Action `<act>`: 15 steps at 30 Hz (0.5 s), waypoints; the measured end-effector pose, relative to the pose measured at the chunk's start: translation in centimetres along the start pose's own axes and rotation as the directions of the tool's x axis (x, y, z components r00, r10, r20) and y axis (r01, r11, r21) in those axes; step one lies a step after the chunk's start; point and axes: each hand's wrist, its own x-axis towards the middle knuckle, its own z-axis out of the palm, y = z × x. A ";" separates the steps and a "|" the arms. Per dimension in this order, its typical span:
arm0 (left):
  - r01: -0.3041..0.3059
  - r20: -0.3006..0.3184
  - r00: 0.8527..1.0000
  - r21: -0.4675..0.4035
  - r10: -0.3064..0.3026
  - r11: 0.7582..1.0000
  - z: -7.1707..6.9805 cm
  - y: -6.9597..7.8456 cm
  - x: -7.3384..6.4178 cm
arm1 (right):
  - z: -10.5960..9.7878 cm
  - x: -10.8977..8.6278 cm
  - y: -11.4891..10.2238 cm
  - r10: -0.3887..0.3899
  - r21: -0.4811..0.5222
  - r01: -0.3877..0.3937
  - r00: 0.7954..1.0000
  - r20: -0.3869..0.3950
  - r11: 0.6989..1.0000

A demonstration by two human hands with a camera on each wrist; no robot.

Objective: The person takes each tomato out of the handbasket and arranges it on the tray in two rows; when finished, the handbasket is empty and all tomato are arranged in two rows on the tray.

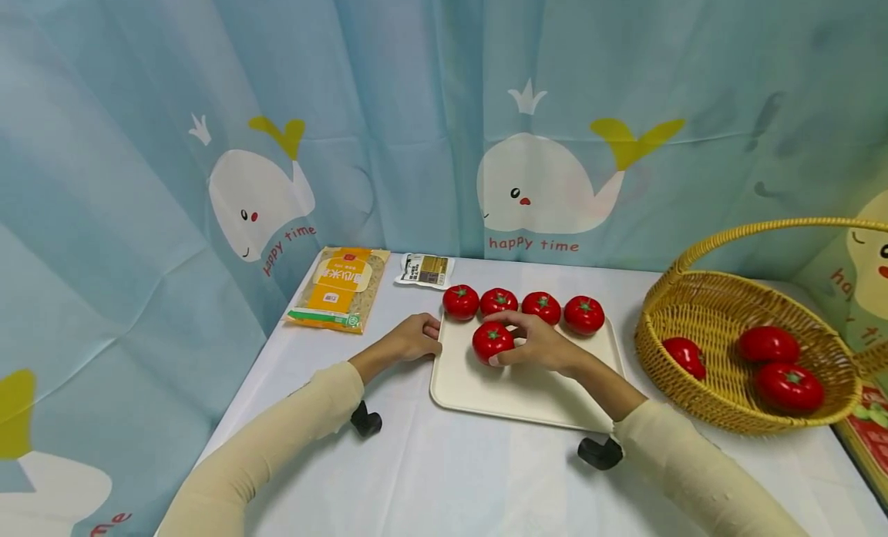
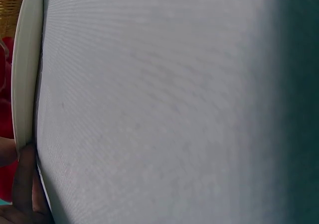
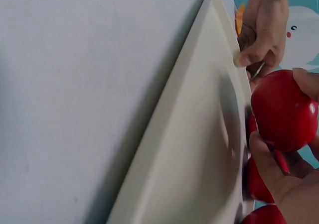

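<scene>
A glossy red tomato [image 1: 490, 340] is in my right hand [image 1: 548, 347], its thumb and fingers curled round it above the cream tray [image 1: 499, 398]. The right wrist view shows that tomato [image 3: 281, 112] raised over the tray's surface. At the tray's left edge, my left hand [image 1: 416, 336] pinches the rim, thumb on top and fingers below. Several more tomatoes stand in a row along the tray's far side, among them one at the left end [image 1: 461, 302] and one at the right end [image 1: 584, 315].
Right of the tray stands a wicker basket [image 1: 666, 391] with a tall handle and three tomatoes inside. A yellow grain packet [image 1: 340, 289] and a small white packet [image 1: 425, 270] lie at the back left. A whale-printed curtain [image 1: 416, 136] hangs behind the table.
</scene>
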 end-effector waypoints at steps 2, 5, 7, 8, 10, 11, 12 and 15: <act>-0.002 -0.003 1.000 0.009 0.002 1.000 0.0 0.0 0.0 | 0.3 0.2 -0.1 0.009 0.003 -0.009 1.000 -0.013 1.000; -0.003 -0.004 1.000 0.008 0.003 1.000 0.0 0.0 0.0 | 0.8 0.5 -0.1 0.014 -0.010 -0.015 0.999 -0.038 1.000; -0.001 -0.003 1.000 -0.003 0.001 1.000 0.0 0.0 0.0 | 1.2 0.8 0.0 0.019 -0.016 -0.020 0.999 -0.047 1.000; 0.001 -0.002 1.000 -0.010 -0.001 1.000 0.0 0.0 0.0 | 1.5 0.9 0.0 0.022 -0.017 -0.022 0.999 -0.050 1.000; 0.006 0.001 1.000 -0.026 -0.006 1.000 0.1 -0.1 0.1 | 1.9 1.1 0.0 0.026 -0.024 -0.027 0.998 -0.051 0.999; 0.007 0.003 1.000 -0.031 -0.007 1.000 0.1 -0.1 0.1 | 2.1 1.2 -0.1 0.028 -0.024 -0.029 0.999 -0.046 0.999; 0.008 0.003 1.000 -0.035 -0.008 0.999 0.1 -0.1 0.1 | 2.3 1.3 -0.2 0.035 -0.020 -0.036 0.998 -0.046 0.999; 0.005 0.004 1.000 -0.043 -0.005 0.999 0.1 -0.2 0.2 | 2.9 1.6 -0.6 0.055 -0.015 -0.056 0.997 -0.048 0.998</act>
